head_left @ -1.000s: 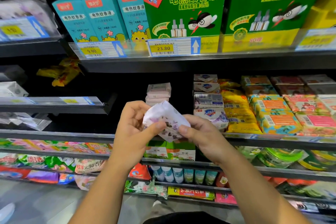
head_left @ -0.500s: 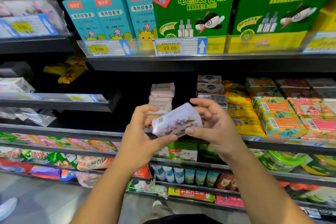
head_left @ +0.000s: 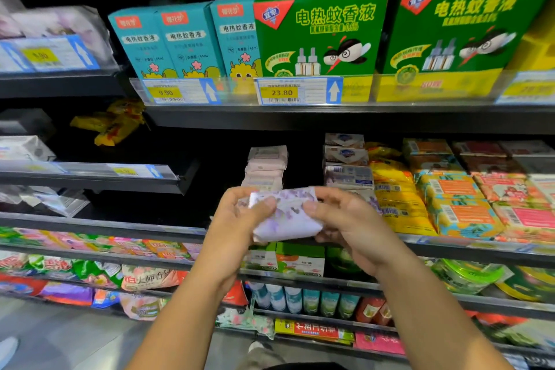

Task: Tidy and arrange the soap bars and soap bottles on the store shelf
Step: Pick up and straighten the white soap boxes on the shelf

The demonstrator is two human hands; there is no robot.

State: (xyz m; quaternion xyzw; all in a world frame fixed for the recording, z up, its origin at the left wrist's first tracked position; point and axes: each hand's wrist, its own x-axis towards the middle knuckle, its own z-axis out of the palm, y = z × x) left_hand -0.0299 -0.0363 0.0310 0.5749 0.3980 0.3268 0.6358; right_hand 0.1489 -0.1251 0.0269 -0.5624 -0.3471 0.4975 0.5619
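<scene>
Both hands hold one wrapped soap bar (head_left: 285,216), white with a purple floral print, in front of the middle shelf (head_left: 120,227). The left hand (head_left: 237,219) grips its left end, the right hand (head_left: 348,219) its right end. Behind stands a stack of pink soap bars (head_left: 265,165); to its right, boxed soaps (head_left: 345,156), print blurred, possibly Safeguard.

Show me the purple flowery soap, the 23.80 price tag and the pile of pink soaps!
purple flowery soap (head_left: 285,219): head view, middle of its wrapper.
23.80 price tag (head_left: 281,92): head view, yellow patch with the number.
pile of pink soaps (head_left: 265,167): head view, front of a middle pack.
</scene>
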